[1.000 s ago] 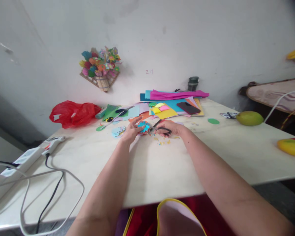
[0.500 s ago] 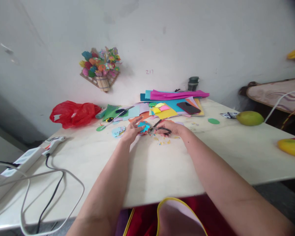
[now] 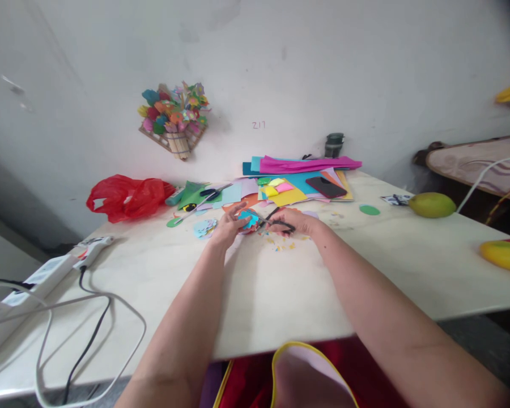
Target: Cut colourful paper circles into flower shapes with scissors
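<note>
Left of phone (image 3: 326, 187) on bench (image 3: 280, 294), hands close together, left hand (image 3: 229, 225) pinching blue paper cutout (image 3: 248, 220), right hand (image 3: 292, 221) gripping scissors (image 3: 276, 223) with blades at cutout's edge; paper scraps (image 3: 283, 243) nearer the wearer than phone, green paper disc (image 3: 369, 209) to phone's right

On the table (image 3: 289, 294), the scissors (image 3: 267, 221) in the right hand (image 3: 292, 220) meet the paper cutout (image 3: 249, 220) in the left hand (image 3: 227, 226). Paper scraps (image 3: 281, 246) lie before the right hand, a stack of cutouts (image 3: 204, 228) left of the left hand. Behind both spread paper sheets (image 3: 308, 182), the phone (image 3: 326, 187) on their right part. A plastic bag (image 3: 130, 197) lies back left, a power strip (image 3: 46, 277) nearer; one mango (image 3: 432, 204) lies right, the other mango (image 3: 504, 255) farther right and nearer.
</note>
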The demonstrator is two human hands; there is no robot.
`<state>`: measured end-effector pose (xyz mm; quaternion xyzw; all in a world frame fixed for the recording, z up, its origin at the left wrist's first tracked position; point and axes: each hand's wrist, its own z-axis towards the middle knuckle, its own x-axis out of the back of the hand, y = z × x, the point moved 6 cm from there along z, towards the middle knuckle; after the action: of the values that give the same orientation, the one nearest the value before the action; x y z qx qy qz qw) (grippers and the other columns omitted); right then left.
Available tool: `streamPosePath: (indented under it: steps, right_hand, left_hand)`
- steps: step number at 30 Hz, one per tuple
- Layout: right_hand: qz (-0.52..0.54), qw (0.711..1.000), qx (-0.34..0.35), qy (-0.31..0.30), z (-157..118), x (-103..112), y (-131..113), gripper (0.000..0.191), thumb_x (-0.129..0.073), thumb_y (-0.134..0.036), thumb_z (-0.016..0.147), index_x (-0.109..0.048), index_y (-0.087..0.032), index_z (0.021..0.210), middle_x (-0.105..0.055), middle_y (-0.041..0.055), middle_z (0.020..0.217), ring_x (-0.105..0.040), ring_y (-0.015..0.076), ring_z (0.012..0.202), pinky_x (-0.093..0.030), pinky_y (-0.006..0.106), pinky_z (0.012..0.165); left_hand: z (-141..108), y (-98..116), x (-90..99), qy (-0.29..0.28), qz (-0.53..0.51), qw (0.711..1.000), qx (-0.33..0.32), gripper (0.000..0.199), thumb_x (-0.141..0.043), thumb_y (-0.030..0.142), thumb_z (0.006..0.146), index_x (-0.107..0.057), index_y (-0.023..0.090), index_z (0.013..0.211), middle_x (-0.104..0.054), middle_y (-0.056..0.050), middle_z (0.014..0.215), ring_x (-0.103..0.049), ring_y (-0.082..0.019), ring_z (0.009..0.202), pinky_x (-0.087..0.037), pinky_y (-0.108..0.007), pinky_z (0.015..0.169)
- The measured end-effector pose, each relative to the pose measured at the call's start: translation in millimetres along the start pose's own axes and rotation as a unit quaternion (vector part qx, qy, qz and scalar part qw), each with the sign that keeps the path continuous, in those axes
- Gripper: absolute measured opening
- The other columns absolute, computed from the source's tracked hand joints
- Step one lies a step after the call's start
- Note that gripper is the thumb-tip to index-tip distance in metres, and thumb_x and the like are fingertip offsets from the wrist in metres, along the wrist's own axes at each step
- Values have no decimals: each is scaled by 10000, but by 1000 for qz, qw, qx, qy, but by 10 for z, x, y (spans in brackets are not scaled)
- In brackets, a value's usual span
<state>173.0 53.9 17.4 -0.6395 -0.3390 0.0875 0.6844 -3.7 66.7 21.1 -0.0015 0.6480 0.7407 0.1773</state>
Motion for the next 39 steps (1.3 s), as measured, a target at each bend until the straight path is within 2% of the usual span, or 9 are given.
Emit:
streamPosePath:
  steps: [9,18,25,28,33,39]
  right_hand:
    - [-18,1000,12,6,25,27,23,186,-727,-310,702,-625,-155,712,-531,-55,491,-450,72,406,-364,196,405]
    - [-20,999,23,22,41,15,33,267,-744,-371,723,-687,-129,820,-510,-57,494,-428,71,412,-345,202,409]
    - [-8,998,36,44,94,61,84,335,-758,-403,681,-701,-117,845,-511,-56,506,-437,75,429,-365,208,412]
    - [-1,998,32,49,79,65,64,315,-759,-378,660,-690,-121,828,-509,-60,516,-442,74,437,-369,206,413]
    - [1,998,33,56,66,70,45,300,-761,-371,649,-685,-129,810,-513,-63,514,-442,71,440,-365,201,416]
    - [32,998,11,56,100,74,103,207,-727,-316,668,-680,-138,761,-540,-46,522,-456,79,445,-358,204,418]
  left_hand:
    - [-21,8,-16,11,-6,1000,12,725,-833,134,589,-575,129,1266,-734,-36,868,-694,-147,675,-539,-271,657]
    - [-19,-17,-40,21,-34,999,18,672,-896,166,548,-587,159,1145,-717,-21,862,-690,-152,651,-553,-279,609]
    - [-25,-33,-81,44,-56,997,14,654,-899,164,545,-557,162,1103,-701,-1,832,-690,-149,672,-584,-307,670]
    - [-26,-46,-106,43,-61,997,14,557,-885,170,570,-553,158,1017,-700,-7,838,-695,-151,688,-596,-325,710]
    - [-24,-83,-116,48,-55,997,26,382,-844,148,623,-527,163,838,-686,-3,779,-682,-139,656,-593,-309,693]
    - [-24,-130,-143,29,-51,997,46,271,-823,153,655,-583,150,782,-692,-37,761,-677,-145,650,-586,-299,693]
